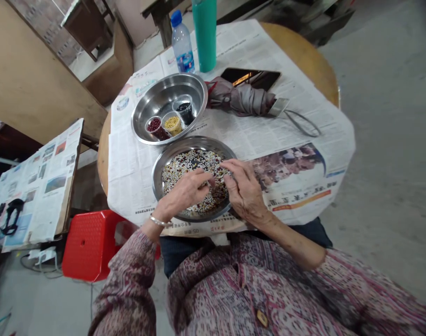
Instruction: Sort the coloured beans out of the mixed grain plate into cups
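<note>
A steel bowl (157, 173) near the table's front edge holds a layer of mixed grains and beans (179, 167), white, yellow, dark red and black. Over the middle of this mix is my left hand (188, 189), its fingers curled in and the thumb close to the fingertips; whatever they pinch is too small to name. My right hand (247, 192) reaches over the bowl's right rim, with thumb and fingers bent but apart. Behind stands a larger steel basin (146, 103) with clear cups of red beans (157, 128), yellow grains (172, 125) and black beans (185, 113).
Newspaper (129, 186) covers the round table. Toward the back stand a water bottle (182, 44) and a green tumbler (205, 37). A folded umbrella (244, 98) lies beside a dark tablet or phone (265, 78). Left are a red stool (88, 245) and a paper-covered table (41, 177).
</note>
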A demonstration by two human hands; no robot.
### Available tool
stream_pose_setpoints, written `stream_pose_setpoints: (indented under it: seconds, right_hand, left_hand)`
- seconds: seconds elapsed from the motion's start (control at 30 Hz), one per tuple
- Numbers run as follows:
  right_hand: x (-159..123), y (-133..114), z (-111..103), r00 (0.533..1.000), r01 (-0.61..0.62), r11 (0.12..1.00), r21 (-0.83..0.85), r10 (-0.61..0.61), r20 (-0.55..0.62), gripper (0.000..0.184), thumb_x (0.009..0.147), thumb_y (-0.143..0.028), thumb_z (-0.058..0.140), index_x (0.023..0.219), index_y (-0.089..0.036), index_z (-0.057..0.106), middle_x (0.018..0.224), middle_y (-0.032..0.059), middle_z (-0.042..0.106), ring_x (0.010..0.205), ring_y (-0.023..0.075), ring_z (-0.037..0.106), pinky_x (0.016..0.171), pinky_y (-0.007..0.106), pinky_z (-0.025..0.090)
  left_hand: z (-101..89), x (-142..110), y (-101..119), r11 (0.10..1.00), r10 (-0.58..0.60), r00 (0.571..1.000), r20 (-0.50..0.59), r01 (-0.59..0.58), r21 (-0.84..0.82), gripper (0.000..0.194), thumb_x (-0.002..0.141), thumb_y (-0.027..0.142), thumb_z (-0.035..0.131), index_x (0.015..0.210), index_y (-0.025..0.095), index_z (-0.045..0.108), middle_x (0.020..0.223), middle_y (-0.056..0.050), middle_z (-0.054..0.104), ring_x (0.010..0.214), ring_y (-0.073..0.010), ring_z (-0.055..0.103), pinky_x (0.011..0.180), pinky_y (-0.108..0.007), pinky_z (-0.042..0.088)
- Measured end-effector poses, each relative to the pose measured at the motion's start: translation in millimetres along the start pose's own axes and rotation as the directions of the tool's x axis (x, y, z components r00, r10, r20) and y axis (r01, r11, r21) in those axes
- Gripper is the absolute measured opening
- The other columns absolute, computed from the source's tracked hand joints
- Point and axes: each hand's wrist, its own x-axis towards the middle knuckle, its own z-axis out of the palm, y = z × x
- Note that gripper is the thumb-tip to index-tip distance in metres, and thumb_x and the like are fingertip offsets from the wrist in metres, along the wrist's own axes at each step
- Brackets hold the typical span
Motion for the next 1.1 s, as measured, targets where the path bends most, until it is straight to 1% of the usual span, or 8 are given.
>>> stream_pose_setpoints:
  seconds: [0.17,0.3,0.43,0.57,0.63,0.77,0.9,1.1]
  right_hand:
    - [0,0,-1,1.0,-0.018,1.0,0.006,0.017,0.018,0.032,0.103,-0.028,0.044,0.131,-0.026,0.061,0.126,0.0116,0.064,0.122,0.0282,0.06,0.107,0.054,0.05]
    - [-1,0,0,1.0,-0.013,1.0,-0.007,0.013,0.011,0.031,0.103,-0.028,0.044,0.13,-0.026,0.061,0.125,0.0116,0.065,0.121,0.028,0.06,0.106,0.054,0.05]
    - [0,1,1,1.0,0.001,1.0,-0.017,-0.001,0.002,0.031,0.103,-0.028,0.045,0.13,-0.025,0.061,0.125,0.0122,0.065,0.121,0.0278,0.06,0.106,0.054,0.05]
    - [0,1,1,1.0,-0.014,1.0,-0.015,0.015,0.013,0.031,0.103,-0.029,0.045,0.13,-0.026,0.061,0.125,0.0122,0.065,0.121,0.0283,0.06,0.107,0.055,0.049]
    - [0,0,0,1.0,-0.02,1.0,-0.011,0.02,0.014,0.032,0.103,-0.03,0.045,0.13,-0.026,0.061,0.125,0.012,0.065,0.121,0.0285,0.06,0.108,0.055,0.049]
    - [0,0,1,1.0,-0.026,1.0,-0.003,0.026,0.007,0.032,0.103,-0.031,0.045,0.129,-0.026,0.062,0.125,0.0117,0.065,0.121,0.0285,0.06,0.108,0.056,0.049]
    - [0,0,1,1.0,-0.025,1.0,0.001,0.025,0.011,0.031,0.103,-0.032,0.045,0.128,-0.026,0.062,0.124,0.0112,0.066,0.119,0.0281,0.061,0.108,0.055,0.049]
    - [0,0,1,1.0,-0.025,1.0,0.006,0.025,0.005,0.031,0.102,-0.029,0.046,0.128,-0.026,0.062,0.124,0.0115,0.066,0.119,0.0283,0.061,0.106,0.055,0.05]
  left_hand:
    - [-7.3,-43,17,0.998,0.06,0.989,0.132,-0.055,-0.04,0.016,0.101,0.02,0.055,0.11,0.022,0.068,0.107,-0.004,0.065,0.102,-0.0158,0.064,0.096,-0.032,0.055]
    - [2.6,-40,20,0.997,0.065,0.98,0.188,-0.07,0.02,0.02,0.102,0.016,0.051,0.115,0.02,0.066,0.11,-0.005,0.065,0.106,-0.0168,0.064,0.097,-0.032,0.056]
    - [9.8,-21,8,0.987,-0.104,0.995,0.0,0.103,0.126,0.026,0.1,0.017,0.052,0.125,0.02,0.061,0.121,-0.007,0.062,0.107,-0.0188,0.065,0.098,-0.036,0.057]
    - [4.3,-9,-6,0.94,-0.264,0.931,-0.251,0.307,0.149,0.031,0.101,0.02,0.054,0.131,0.021,0.056,0.13,-0.009,0.058,0.111,-0.0204,0.063,0.101,-0.039,0.056]
    - [0.7,-6,-10,0.913,-0.301,0.905,-0.301,0.365,0.185,0.039,0.097,0.027,0.063,0.135,0.021,0.054,0.136,-0.012,0.055,0.121,-0.0261,0.058,0.104,-0.044,0.054]
    - [-2.2,4,-14,0.904,-0.3,0.93,-0.211,0.348,0.247,0.061,0.084,0.038,0.08,0.136,0.021,0.055,0.142,-0.013,0.051,0.128,-0.0353,0.051,0.107,-0.053,0.05]
    - [-3.3,10,-13,0.963,-0.198,0.978,-0.072,0.208,0.169,0.026,0.092,0.015,0.062,0.117,0.02,0.066,0.117,-0.007,0.063,0.109,-0.0232,0.062,0.102,-0.043,0.052]
    - [-7.3,-14,1,0.995,-0.096,0.995,0.039,0.095,0.007,0.021,0.089,0.006,0.055,0.094,0.019,0.07,0.094,-0.002,0.07,0.091,-0.0171,0.066,0.096,-0.037,0.055]
